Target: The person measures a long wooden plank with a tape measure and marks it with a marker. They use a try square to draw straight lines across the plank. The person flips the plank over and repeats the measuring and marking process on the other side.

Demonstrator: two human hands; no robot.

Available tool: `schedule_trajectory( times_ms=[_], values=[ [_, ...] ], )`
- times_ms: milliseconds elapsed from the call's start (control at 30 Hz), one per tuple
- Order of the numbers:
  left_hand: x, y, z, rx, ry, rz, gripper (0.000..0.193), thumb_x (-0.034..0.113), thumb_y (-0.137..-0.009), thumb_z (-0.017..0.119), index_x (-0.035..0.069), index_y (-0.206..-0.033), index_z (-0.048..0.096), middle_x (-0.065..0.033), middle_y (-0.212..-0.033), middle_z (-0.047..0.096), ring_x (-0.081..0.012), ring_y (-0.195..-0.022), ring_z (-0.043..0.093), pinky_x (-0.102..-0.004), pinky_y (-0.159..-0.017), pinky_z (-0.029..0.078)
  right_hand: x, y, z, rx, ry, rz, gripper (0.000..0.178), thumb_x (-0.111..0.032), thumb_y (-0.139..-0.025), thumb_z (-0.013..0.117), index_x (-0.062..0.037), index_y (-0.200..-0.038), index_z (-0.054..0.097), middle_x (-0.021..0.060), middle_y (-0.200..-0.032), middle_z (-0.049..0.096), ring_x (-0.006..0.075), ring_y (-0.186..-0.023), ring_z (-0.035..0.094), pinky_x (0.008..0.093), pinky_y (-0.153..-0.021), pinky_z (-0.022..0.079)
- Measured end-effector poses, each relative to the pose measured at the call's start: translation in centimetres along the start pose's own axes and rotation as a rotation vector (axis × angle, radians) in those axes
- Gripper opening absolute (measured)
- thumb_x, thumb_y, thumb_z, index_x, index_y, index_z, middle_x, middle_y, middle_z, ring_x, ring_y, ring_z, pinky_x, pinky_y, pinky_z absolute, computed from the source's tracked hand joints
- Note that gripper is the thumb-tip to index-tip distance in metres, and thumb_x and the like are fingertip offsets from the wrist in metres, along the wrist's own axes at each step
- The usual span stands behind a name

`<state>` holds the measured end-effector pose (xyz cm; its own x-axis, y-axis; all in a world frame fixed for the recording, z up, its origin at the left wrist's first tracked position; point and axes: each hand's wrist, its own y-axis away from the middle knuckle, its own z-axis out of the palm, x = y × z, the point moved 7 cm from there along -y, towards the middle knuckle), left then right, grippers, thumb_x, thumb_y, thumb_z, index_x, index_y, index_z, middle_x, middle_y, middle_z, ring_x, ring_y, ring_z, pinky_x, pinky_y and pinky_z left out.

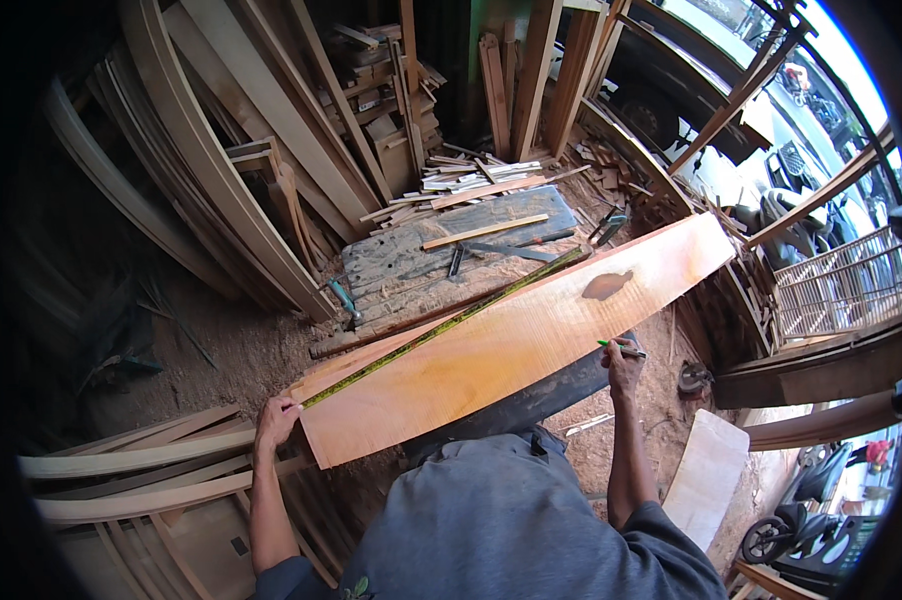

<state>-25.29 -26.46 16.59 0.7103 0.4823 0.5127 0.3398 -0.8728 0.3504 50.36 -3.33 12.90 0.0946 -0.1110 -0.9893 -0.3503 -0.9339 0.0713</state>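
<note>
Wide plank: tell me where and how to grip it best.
Probably the bare right end of the wide plank, from the right, pinched between flat top and underside: no hand covers that end, while the left hand and yellow tape measure occupy the left one.

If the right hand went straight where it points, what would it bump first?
Probably the wide wooden board: the right hand points its green pen at the near edge. Depth is hard to judge.

A low bench (526,204) bears sawdust (403,278) and a wooden strip (486,231).
</note>
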Motion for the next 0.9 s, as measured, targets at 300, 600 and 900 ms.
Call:
schedule_trajectory(
  times_ms=[300,600,900],
  values=[
    [8.7,1.7,4.7,0.179,-0.126,0.161,0.023,0.022,-0.083,0.08,0.001,-0.092,0.077,-0.0166,-0.095,0.069,-0.0354,-0.099,0.066,-0.044,-0.091,0.051,2.0,-7.4,-5.1,0.246,-0.169,0.074,0.024,-0.025,-0.107,0.067,-0.0042,-0.118,0.07,0.0034,-0.081,0.07,0.0065,-0.062,0.062,0.0224,-0.054,0.05],
    [11.2,0.1,7.4,0.195,-0.197,0.142,0.014,0.01,-0.08,0.08,0.006,-0.093,0.078,-0.0128,-0.097,0.065,-0.032,-0.103,0.063,-0.0442,-0.094,0.049,2.4,-10.0,-6.1,0.16,0.101,-0.04,0.025,-0.022,-0.107,0.065,-0.0016,-0.12,0.071,0.0067,-0.091,0.072,0.0117,-0.076,0.066,0.0285,-0.067,0.053],
    [21.4,-5.5,8.6,-0.005,-0.132,0.126,0.026,0.025,-0.09,0.078,0.002,-0.1,0.077,-0.0158,-0.1,0.073,-0.0352,-0.099,0.068,-0.0432,-0.091,0.053,-1.4,-5.8,-1.3,-0.098,0.533,-0.379,0.02,-0.004,-0.099,0.067,0.0015,-0.117,0.069,0.0176,-0.098,0.067,0.0336,-0.09,0.067,0.041,-0.079,0.052]
  ],
)
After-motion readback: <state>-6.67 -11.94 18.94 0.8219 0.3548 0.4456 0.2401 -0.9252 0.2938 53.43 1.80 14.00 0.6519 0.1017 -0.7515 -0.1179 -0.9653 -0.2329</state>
